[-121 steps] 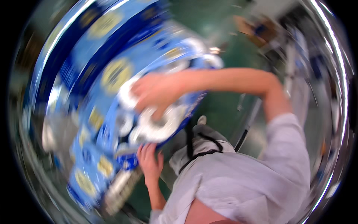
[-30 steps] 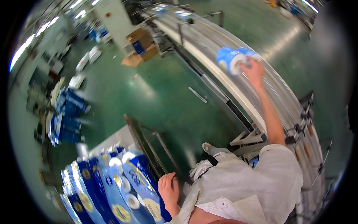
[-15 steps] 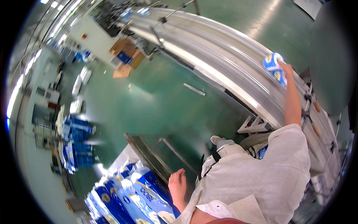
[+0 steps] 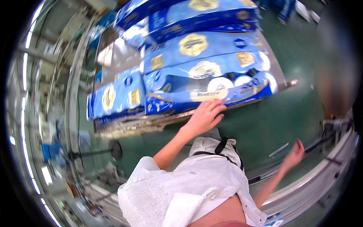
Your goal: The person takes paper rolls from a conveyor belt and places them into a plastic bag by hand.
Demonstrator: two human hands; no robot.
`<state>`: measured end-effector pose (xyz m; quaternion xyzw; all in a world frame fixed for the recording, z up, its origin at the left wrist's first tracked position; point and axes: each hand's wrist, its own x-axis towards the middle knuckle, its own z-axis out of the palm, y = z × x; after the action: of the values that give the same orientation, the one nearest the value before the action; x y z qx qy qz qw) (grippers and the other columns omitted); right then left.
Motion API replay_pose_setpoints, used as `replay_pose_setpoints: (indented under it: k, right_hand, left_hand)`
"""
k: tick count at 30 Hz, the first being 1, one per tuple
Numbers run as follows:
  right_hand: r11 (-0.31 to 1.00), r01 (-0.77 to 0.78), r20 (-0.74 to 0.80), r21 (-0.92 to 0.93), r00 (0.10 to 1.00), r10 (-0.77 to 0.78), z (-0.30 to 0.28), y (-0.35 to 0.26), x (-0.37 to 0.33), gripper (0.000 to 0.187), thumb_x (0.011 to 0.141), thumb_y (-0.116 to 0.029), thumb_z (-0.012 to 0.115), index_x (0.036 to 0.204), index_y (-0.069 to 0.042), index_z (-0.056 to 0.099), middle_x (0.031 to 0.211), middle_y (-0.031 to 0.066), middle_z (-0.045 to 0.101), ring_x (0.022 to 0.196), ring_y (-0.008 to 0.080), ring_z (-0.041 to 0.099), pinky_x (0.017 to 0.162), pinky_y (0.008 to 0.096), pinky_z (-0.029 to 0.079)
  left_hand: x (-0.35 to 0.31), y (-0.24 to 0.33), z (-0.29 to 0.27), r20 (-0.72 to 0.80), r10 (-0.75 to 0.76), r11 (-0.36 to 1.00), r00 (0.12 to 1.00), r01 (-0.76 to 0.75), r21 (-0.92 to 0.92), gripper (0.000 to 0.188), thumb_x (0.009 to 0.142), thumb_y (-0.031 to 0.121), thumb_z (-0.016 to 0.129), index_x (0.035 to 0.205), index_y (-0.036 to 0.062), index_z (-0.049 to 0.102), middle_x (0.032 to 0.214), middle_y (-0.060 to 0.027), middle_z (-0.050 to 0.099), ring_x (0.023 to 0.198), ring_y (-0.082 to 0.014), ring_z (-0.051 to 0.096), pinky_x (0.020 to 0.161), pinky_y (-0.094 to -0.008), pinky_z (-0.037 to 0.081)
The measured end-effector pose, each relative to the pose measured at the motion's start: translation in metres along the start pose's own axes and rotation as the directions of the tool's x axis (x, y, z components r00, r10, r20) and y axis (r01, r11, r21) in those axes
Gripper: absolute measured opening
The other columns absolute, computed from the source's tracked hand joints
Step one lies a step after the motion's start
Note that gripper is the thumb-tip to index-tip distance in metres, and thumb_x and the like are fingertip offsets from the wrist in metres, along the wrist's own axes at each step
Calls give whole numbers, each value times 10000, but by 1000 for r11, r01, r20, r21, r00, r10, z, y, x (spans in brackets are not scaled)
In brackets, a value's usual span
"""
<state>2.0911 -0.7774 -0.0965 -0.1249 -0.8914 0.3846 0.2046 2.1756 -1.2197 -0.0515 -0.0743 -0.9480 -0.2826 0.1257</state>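
Observation:
My left hand [image 4: 207,114] reaches to the near edge of a blue plastic pack of paper rolls [image 4: 170,102], its fingers apart and touching or just beside the film. White roll ends [image 4: 220,84] show through this pack's upper side, which looks open or transparent; which one I cannot tell. Off to the right, my right hand [image 4: 293,156] hangs over the floor, away from the packs. Motion smears its fingers, and no object shows in it.
More blue packs [image 4: 193,45] lie on a low metal-edged platform [image 4: 278,70], with a shorter pack [image 4: 116,94] at its left. A conveyor [image 4: 317,181] runs along the lower right, with a blue-and-white item [image 4: 274,219] at the bottom edge. A white strip [image 4: 278,150] lies on the green floor.
My view has swung from the conveyor to the platform of packs. My right hand has left the blue-and-white rolls on the conveyor. My left hand has come up to a pack's near edge.

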Motion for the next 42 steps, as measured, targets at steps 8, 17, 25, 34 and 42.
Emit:
replay_pose_setpoints:
  k: [8, 17, 25, 34, 42]
  right_hand:
    - [610, 531, 795, 588, -241, -557, 310, -337, -107, 292, 967, -204, 540, 1151, -22, 676, 1200, 203, 667, 1101, 410, 622, 934, 481, 502]
    - [807, 226, 837, 546, -185, -515, 439, -369, -171, 496, 945, -388, 637, 1298, -40, 629, 1332, 158, 636, 1212, 292, 595, 1054, 383, 442]
    - [40, 694, 501, 719, -477, -722, 335, -409, -153, 543, 762, -164, 739, 1291, -152, 618, 1182, 129, 593, 1154, 338, 555, 1025, 447, 436]
    - [-193, 739, 525, 645, -612, -591, 355, -403, -167, 436, 685, -213, 785, 1108, -220, 677, 1100, 94, 596, 1133, 284, 538, 944, 422, 434]
    - [145, 776, 572, 613, -310, -759, 314, -398, -108, 400, 635, -338, 838, 982, -169, 735, 960, 82, 596, 1049, 268, 574, 908, 407, 457]
  left_hand:
    - [-103, -80, -48, -650, -540, 734, 536, 677, -51, 378, 969, 175, 613, 1293, -12, 562, 1429, -208, 501, 1319, -390, 466, 1115, -479, 353]
    - [-136, -124, 15, -617, -698, 713, 365, 442, -545, 748, 1067, 465, 421, 1579, -26, 184, 1662, -204, 166, 1520, -338, 218, 1222, -424, 190]
    - [-108, -137, 27, -534, -752, 652, 387, 317, -689, 860, 1043, 635, 227, 1600, -11, 116, 1683, -178, 95, 1543, -315, 137, 1241, -419, 111]
    - [-126, -159, 23, -375, -778, 602, 505, 426, -676, 933, 999, 716, 156, 1603, 6, 153, 1687, -178, 92, 1555, -323, 108, 1249, -415, 89]
    - [-133, -178, 33, -316, -798, 546, 513, 393, -740, 937, 997, 724, 189, 1607, 13, 154, 1688, -157, 115, 1554, -298, 115, 1251, -403, 75]
